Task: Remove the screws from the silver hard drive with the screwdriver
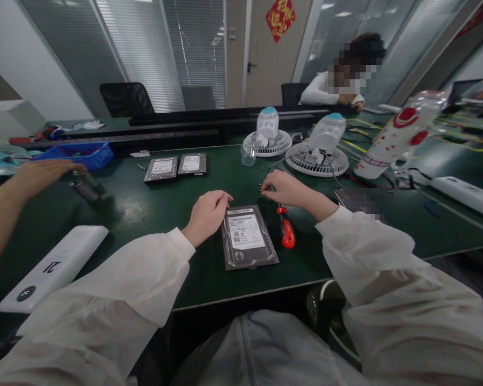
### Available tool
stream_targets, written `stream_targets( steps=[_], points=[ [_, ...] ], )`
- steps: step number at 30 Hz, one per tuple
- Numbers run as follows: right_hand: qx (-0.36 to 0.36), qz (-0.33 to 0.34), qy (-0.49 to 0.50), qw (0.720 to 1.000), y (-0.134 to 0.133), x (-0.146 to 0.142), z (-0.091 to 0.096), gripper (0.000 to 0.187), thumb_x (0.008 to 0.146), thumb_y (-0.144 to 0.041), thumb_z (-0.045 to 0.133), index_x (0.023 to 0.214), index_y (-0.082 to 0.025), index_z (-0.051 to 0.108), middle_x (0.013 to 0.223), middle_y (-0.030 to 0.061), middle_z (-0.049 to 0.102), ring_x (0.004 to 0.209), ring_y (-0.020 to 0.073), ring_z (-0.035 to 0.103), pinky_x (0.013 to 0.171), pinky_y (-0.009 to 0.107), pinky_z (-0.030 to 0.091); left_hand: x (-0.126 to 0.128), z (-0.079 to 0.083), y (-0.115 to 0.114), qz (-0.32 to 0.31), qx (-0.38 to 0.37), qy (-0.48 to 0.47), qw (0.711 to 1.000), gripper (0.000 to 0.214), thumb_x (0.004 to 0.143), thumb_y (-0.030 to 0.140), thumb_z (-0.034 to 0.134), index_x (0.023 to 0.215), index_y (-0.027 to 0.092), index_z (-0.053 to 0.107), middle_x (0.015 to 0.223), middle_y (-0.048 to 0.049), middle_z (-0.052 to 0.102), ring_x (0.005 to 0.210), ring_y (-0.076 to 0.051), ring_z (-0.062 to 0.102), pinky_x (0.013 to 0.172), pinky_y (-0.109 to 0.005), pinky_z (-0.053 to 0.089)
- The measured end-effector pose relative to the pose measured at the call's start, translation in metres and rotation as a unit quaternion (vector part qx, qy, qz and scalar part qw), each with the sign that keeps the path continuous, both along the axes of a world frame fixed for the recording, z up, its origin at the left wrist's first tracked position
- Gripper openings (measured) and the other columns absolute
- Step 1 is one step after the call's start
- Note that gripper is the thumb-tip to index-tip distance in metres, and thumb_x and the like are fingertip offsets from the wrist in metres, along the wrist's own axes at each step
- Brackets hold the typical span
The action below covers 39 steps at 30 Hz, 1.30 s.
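Note:
A hard drive [247, 238] lies label up on the green table in front of me. My left hand [208, 215] is closed at its upper left corner, fingertips curled against the edge. Beyond the drive's right side, my right hand [284, 188] is in a pinch low over the tabletop, beside a few tiny screws [261, 186]. Whatever sits between those fingertips is too small to make out. Just below that hand lies a red and black screwdriver [286, 229], its tip hidden under the hand.
Two more hard drives [161, 169] lie further back. White fans [317, 153], a clear cup [248, 154] and a patterned bottle [398, 136] stand right. At left, another person's hand [44, 174] is by dark cylinders [84, 187], near a white power bank [56, 268] and blue tray [82, 154].

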State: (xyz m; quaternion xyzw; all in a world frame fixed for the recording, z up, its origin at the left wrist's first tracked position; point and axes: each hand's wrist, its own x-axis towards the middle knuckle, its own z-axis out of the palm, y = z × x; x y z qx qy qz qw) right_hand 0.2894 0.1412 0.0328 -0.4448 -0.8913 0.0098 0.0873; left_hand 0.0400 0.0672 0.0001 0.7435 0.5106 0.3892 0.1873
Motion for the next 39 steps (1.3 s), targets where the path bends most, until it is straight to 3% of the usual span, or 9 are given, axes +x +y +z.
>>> stream_targets(
  steps=[16,26,32,39],
  points=[
    [-0.033,0.043,0.002,0.999,0.006,0.0,-0.006,0.017,0.083,-0.024,0.064,0.09,-0.014,0.076,0.094,0.0087,0.073,0.095,0.0215,0.061,0.092,0.034,0.043,0.0,-0.002,0.001,0.004,-0.006,-0.003,1.0,0.031,0.097,0.027,0.042,0.089,0.019,0.071,0.082,-0.0022,0.07,0.082,-0.019,0.065,0.074,-0.032,0.047],
    [-0.06,0.037,0.053,0.996,0.004,-0.003,-0.006,0.014,0.08,-0.02,0.063,0.083,-0.012,0.074,0.088,0.011,0.071,0.092,0.0223,0.059,0.087,0.035,0.042,0.0,0.0,0.001,0.003,-0.009,-0.003,1.0,0.031,0.096,0.027,0.042,0.087,0.019,0.071,0.081,-0.0023,0.069,0.081,-0.019,0.065,0.074,-0.032,0.046],
    [-0.153,0.051,0.127,0.979,-0.004,-0.006,0.004,0.026,0.082,-0.032,0.061,0.089,-0.01,0.073,0.082,0.0071,0.071,0.073,0.0139,0.06,0.072,0.028,0.046,0.001,0.001,0.0,0.002,-0.008,-0.004,1.0,0.031,0.096,0.027,0.042,0.087,0.019,0.071,0.081,-0.0024,0.07,0.082,-0.019,0.065,0.075,-0.032,0.046],
    [-0.232,0.089,0.161,0.955,-0.014,-0.011,0.009,0.03,0.078,-0.039,0.064,0.084,-0.01,0.073,0.079,0.0055,0.072,0.07,0.0124,0.061,0.069,0.026,0.048,0.0,-0.001,0.001,-0.004,-0.005,-0.006,1.0,0.032,0.096,0.027,0.041,0.086,0.019,0.07,0.081,-0.0021,0.069,0.081,-0.019,0.065,0.074,-0.032,0.046]
  ],
)
